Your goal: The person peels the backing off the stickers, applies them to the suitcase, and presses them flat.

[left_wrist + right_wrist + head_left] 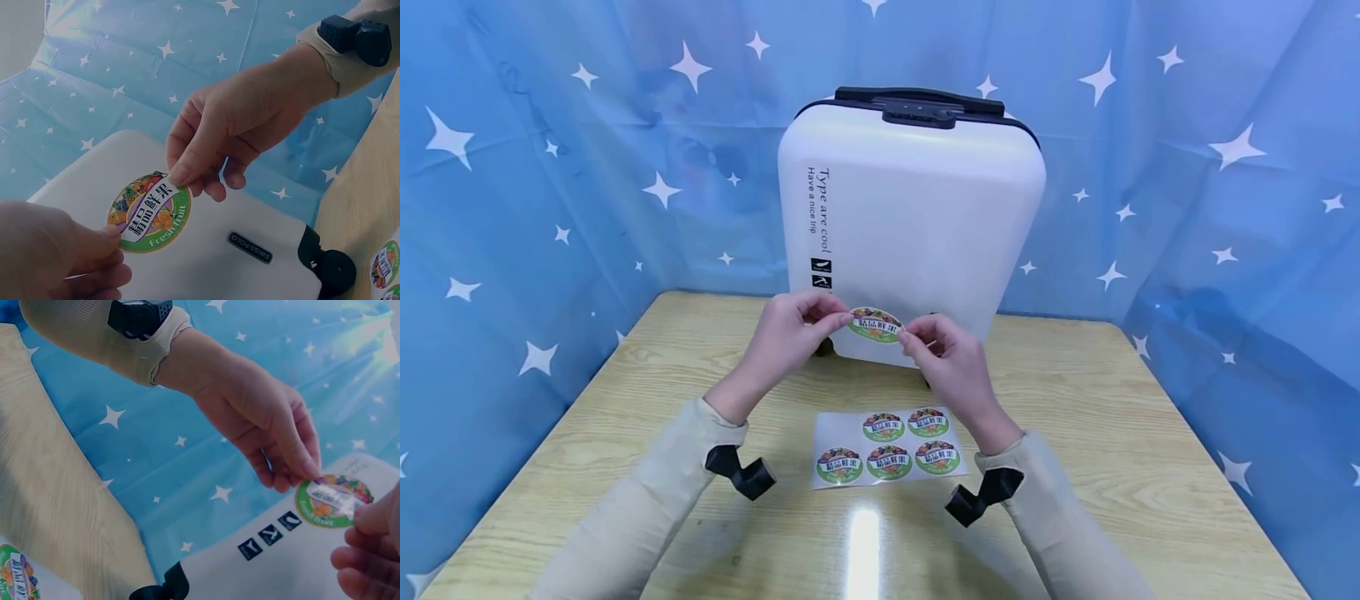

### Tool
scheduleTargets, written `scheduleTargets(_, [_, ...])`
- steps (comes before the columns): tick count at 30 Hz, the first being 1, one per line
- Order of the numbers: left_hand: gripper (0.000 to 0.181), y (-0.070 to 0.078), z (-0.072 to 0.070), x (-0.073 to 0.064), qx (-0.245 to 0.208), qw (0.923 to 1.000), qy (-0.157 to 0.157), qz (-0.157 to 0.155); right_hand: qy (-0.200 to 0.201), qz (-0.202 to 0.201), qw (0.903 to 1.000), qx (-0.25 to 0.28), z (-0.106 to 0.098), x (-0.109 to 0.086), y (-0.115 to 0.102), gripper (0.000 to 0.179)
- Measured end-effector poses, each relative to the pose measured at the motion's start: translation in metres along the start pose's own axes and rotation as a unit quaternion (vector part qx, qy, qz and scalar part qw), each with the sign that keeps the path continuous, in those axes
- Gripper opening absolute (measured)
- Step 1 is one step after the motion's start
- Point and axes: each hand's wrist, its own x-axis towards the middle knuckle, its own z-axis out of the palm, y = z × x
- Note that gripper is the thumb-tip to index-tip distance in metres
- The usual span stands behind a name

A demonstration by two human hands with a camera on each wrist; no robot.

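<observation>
An oval fruit sticker (876, 325) with a green edge and printed fruit is stretched between both hands. My left hand (793, 329) pinches its left end with thumb and fingers. Its right end is pinched by my right hand (951, 358). Behind the sticker stands a white suitcase (917, 217), upright, and the sticker overlaps its lower front in the head view. The left wrist view shows the sticker (150, 212) printed side up, with "Fresh fruit" lettering. Below the hands a sticker sheet (842, 425) lies on the table, bearing several matching stickers and a blank spot at its upper left.
The wooden table (1075, 400) carries the suitcase toward its back edge. A blue curtain (587, 167) with white stars surrounds the table at the back and sides. On the suitcase top are a black handle (917, 96) and lock; a black wheel (334, 270) shows at its bottom corner.
</observation>
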Motion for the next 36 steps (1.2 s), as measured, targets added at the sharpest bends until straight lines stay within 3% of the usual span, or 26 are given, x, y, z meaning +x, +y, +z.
scheduleTargets(6, [0.006,0.006,-0.008,0.013,0.011,0.9997,-0.008,0.018,0.020,0.000,0.9996,0.022,0.001,0.011,-0.005,0.005])
scheduleTargets(15, [0.008,0.010,-0.017,0.026,0.015,0.9998,-0.003,0.010,0.045,0.002,0.9980,0.043,0.005,0.025,-0.006,0.009])
scheduleTargets(25, [0.010,0.012,-0.022,0.038,0.010,0.9993,0.028,0.021,0.083,0.007,0.9931,0.083,0.011,0.042,-0.008,0.011])
scheduleTargets(32, [0.011,0.018,-0.027,0.050,0.026,0.9985,0.041,0.025,0.078,0.008,0.9918,0.101,0.007,0.053,-0.012,0.014])
scheduleTargets(36, [0.012,0.020,-0.030,0.055,0.033,0.9983,0.042,0.023,0.075,0.024,0.9903,0.114,0.007,0.064,-0.002,0.017])
